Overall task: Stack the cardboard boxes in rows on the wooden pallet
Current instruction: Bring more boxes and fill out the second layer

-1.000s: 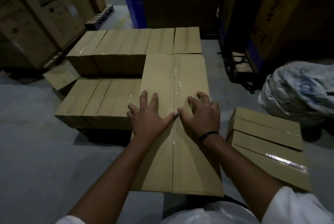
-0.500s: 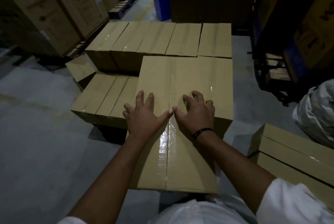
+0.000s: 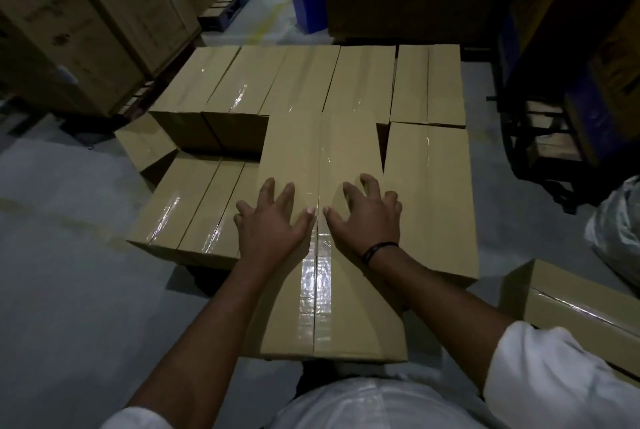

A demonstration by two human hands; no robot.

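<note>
Head view shows the stack of cardboard boxes (image 3: 304,82) covering the pallet, which is almost wholly hidden beneath them. The back row is higher, and a lower row (image 3: 194,206) lies at the near left corner. On the right side sits a neighbouring box (image 3: 433,203).

Between these lies the box in hand (image 3: 349,151). Its far end is close to the back row, and its near end juts past the near edge of the stack toward the person. A wedge-shaped gap (image 3: 382,148) separates it from the right neighbour, so it appears to sit slightly askew.

More boxes (image 3: 571,310) wait on the floor (image 3: 69,290) at the right.

The left hand (image 3: 273,224) presses flat with its fingers spread. The right hand (image 3: 367,220) bears down on arched fingertips. Neither hand grips anything, and their thumbs nearly meet over the taped seam.

The likely trouble is this:
- An uneven shove could jam the skewed box against its neighbour.
- The palms could slide on the glossy tape.
- If the box is released now, its overhanging end might tip off the edge.
</note>
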